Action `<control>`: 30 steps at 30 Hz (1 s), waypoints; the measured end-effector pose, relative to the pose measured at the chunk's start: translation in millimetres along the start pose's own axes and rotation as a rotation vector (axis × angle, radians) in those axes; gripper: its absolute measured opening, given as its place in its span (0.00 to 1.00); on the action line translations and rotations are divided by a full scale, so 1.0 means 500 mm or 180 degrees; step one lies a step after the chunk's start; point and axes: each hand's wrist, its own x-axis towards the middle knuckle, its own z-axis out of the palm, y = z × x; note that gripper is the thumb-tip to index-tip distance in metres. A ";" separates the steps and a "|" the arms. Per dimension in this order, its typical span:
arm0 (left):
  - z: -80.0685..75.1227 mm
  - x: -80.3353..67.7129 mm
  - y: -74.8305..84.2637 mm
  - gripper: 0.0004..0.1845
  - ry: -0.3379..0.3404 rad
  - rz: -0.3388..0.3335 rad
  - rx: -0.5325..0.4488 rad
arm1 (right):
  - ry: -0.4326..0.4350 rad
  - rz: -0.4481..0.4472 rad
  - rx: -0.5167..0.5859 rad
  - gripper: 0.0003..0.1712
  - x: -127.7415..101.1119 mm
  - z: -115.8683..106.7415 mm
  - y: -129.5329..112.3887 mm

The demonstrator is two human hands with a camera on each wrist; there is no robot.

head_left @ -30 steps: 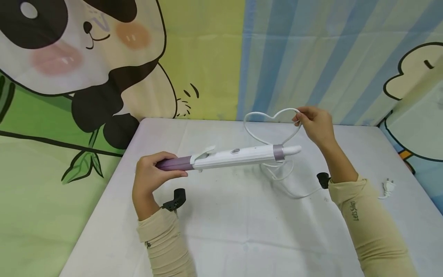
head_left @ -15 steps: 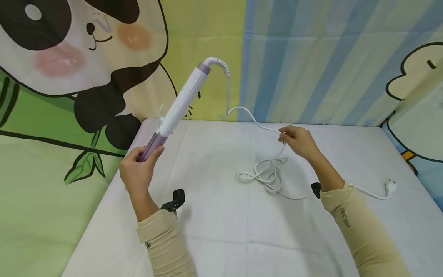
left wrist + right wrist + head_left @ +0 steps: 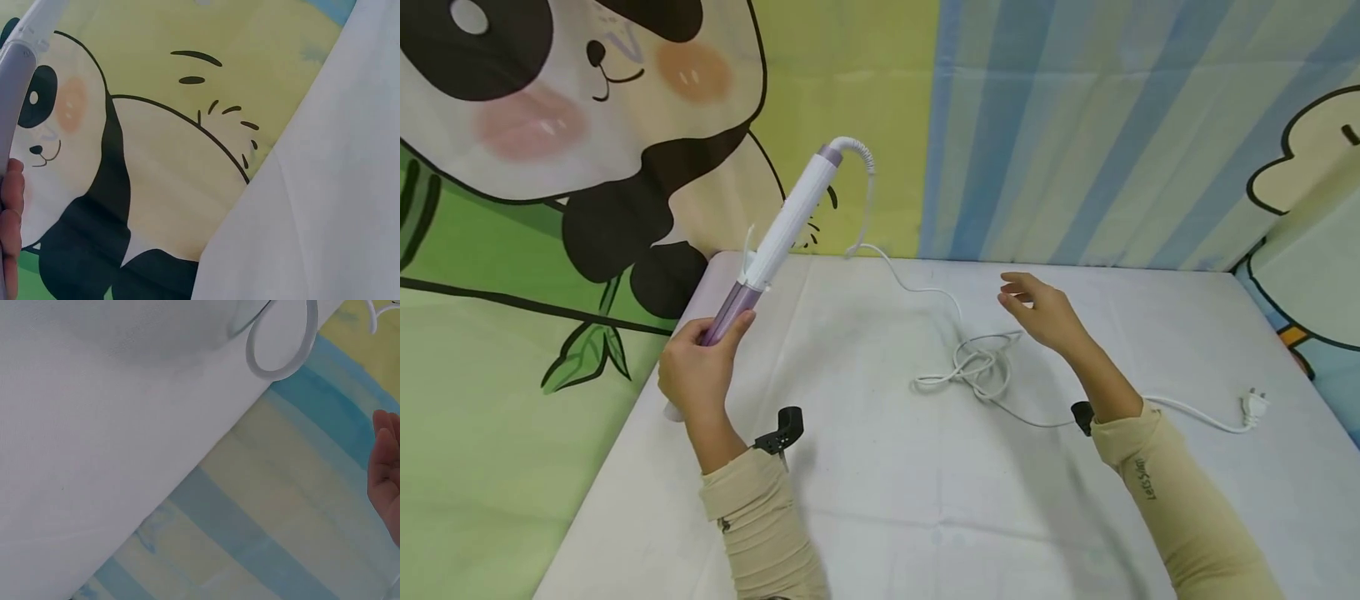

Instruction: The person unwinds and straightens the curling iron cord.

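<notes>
1. Since half a second ago, right hand (image 3: 1043, 315) has let go of the cord (image 3: 977, 371); fingers now spread loose above it, holding nothing.
2. Left hand (image 3: 696, 375) grips the curling iron (image 3: 778, 237) by its purple barrel, tilted up, cord end highest.
3. Cord drops to the counter (image 3: 887, 492), lies in a tangle; plug (image 3: 1255, 406) far right.
4. Left wrist view: iron cut off at frame edge, only fingertips (image 3: 11, 212) visible.
5. Right wrist view: one cord loop, rest cropped.
</notes>
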 end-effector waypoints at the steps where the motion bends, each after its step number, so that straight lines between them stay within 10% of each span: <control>1: 0.001 0.001 0.000 0.34 -0.0021 -0.0026 0.0035 | 0.0004 -0.0001 0.0012 0.31 -0.003 -0.003 0.004; 30: 0.020 0.026 -0.104 0.30 -0.0779 -0.0717 0.0715 | -0.0011 0.0124 0.0118 0.30 -0.057 -0.022 0.064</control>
